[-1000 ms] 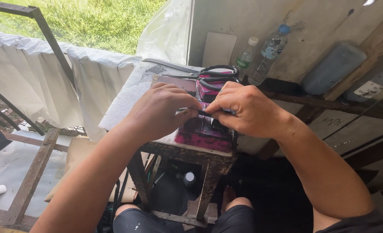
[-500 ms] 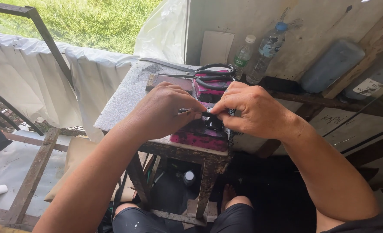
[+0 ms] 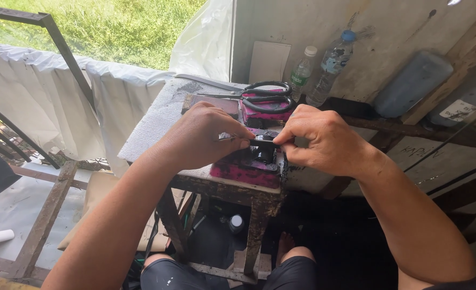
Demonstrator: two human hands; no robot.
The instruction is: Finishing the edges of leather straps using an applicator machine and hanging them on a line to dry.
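Both hands had barely moved – left hand [image 3: 203, 137] and right hand [image 3: 316, 139] kept pinching a small black piece [image 3: 262, 144] over the pink block [image 3: 246, 171], fingers closed – work unchanged

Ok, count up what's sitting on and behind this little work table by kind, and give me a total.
Plastic bottles: 2
Scissors: 1
Pink stained block: 1
Small dark piece pinched between both hands' fingers: 1
Total: 5

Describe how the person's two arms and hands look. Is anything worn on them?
Both arms are bare up to the frame edge: no sleeves, gloves, watch or rings show. The left hand and right hand are bare too.
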